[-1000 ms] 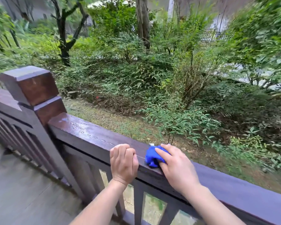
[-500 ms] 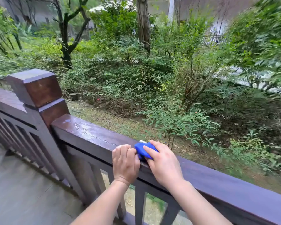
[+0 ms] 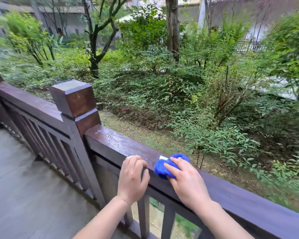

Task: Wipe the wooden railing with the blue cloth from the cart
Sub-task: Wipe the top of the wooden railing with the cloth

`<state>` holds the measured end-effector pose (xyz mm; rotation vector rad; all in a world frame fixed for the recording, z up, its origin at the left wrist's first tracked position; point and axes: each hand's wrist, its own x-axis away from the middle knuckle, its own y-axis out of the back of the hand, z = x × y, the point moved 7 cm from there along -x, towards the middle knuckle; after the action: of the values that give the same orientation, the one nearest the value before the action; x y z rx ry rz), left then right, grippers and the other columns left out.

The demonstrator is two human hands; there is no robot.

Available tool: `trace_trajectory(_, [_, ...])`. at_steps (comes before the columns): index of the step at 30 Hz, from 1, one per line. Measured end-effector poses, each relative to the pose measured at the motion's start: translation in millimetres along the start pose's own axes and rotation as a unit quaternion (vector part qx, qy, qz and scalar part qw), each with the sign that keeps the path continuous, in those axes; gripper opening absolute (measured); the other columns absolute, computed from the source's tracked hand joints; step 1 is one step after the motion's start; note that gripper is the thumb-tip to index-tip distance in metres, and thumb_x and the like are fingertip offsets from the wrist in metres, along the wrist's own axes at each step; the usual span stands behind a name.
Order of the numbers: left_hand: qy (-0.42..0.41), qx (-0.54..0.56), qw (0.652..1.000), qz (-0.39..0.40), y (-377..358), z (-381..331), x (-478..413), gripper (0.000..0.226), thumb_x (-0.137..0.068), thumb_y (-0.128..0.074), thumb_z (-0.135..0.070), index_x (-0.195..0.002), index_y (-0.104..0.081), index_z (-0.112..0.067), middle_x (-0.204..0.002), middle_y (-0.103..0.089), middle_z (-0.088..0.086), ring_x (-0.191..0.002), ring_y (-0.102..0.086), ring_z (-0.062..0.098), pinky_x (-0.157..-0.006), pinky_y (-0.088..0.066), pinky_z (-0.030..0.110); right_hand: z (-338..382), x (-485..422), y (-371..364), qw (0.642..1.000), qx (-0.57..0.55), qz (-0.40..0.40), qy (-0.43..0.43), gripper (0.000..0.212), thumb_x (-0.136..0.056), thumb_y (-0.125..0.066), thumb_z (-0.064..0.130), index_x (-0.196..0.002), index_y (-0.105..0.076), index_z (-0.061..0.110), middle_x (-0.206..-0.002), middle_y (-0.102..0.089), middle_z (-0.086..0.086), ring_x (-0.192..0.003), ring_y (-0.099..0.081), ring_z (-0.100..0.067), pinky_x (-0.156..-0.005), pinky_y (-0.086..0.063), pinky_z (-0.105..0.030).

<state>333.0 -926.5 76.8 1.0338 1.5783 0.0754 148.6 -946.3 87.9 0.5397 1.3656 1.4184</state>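
Note:
A dark brown wooden railing (image 3: 245, 199) runs from a square post at the left down to the lower right. Water drops sit on its top near the post. My right hand (image 3: 188, 180) presses a bunched blue cloth (image 3: 164, 167) with a small white tag onto the rail's top. My left hand (image 3: 132, 178) rests just left of the cloth, fingers curled over the rail's near edge and gripping it. The cart is out of sight.
The square post (image 3: 74, 99) stands left of my hands, with a further rail section (image 3: 28, 104) and its vertical slats running off to the left. Grey deck boards (image 3: 24, 195) lie below. Shrubs and trees fill the ground beyond the railing.
My right hand slid the cloth left toward my left hand, then back to the right, leaving a gap. The view shifted, so the post now sits nearer the middle.

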Motion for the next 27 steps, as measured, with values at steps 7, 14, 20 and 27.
trace_trajectory(7, [0.171, -0.105, 0.979, -0.036, 18.5, 109.8, -25.3, 0.016, -0.092, -0.043, -0.027, -0.091, -0.053, -0.014, -0.098, -0.05, 0.004, -0.095, -0.044, 0.027, -0.092, -0.038, 0.042, 31.3, -55.7, -13.7, 0.999, 0.007, 0.018, -0.028, 0.034, -0.09, -0.055, 0.031, -0.124, -0.059, 0.026, -0.142, -0.05, -0.005, -0.126, -0.046, -0.028, -0.107, -0.034, -0.035])
trace_trajectory(14, [0.19, -0.068, 0.977, -0.069, -2.3, 128.4, -15.7, 0.01, -0.088, -0.04, -0.023, -0.094, -0.044, -0.016, -0.109, -0.049, 0.01, -0.103, -0.047, 0.036, -0.098, -0.035, 0.046, 41.9, -50.9, -27.0, 1.0, 0.021, -0.01, 0.011, 0.035, -0.082, -0.064, 0.028, -0.117, -0.065, 0.023, -0.13, -0.061, -0.008, -0.118, -0.056, -0.031, -0.102, -0.045, -0.041])
trace_trajectory(20, [0.204, -0.065, 0.975, -0.06, -3.0, 129.7, -16.1, 0.016, -0.088, -0.039, -0.024, -0.094, -0.047, -0.013, -0.11, -0.054, 0.015, -0.107, -0.052, 0.043, -0.103, -0.035, 0.051, 56.5, -52.2, -31.1, 1.0, 0.011, -0.011, 0.009, 0.039, -0.081, -0.066, 0.027, -0.119, -0.064, 0.023, -0.133, -0.059, -0.008, -0.12, -0.055, -0.032, -0.102, -0.045, -0.043])
trace_trajectory(27, [0.211, -0.061, 0.973, -0.076, -2.0, 125.8, -16.0, 0.018, -0.085, -0.039, -0.024, -0.092, -0.05, -0.011, -0.11, -0.056, 0.018, -0.105, -0.052, 0.044, -0.099, -0.037, 0.054, 78.2, -95.6, -35.1, 1.0, 0.015, 0.002, 0.004, 0.032, -0.086, -0.056, 0.033, -0.116, -0.062, 0.024, -0.13, -0.058, -0.005, -0.117, -0.052, -0.029, -0.099, -0.04, -0.035])
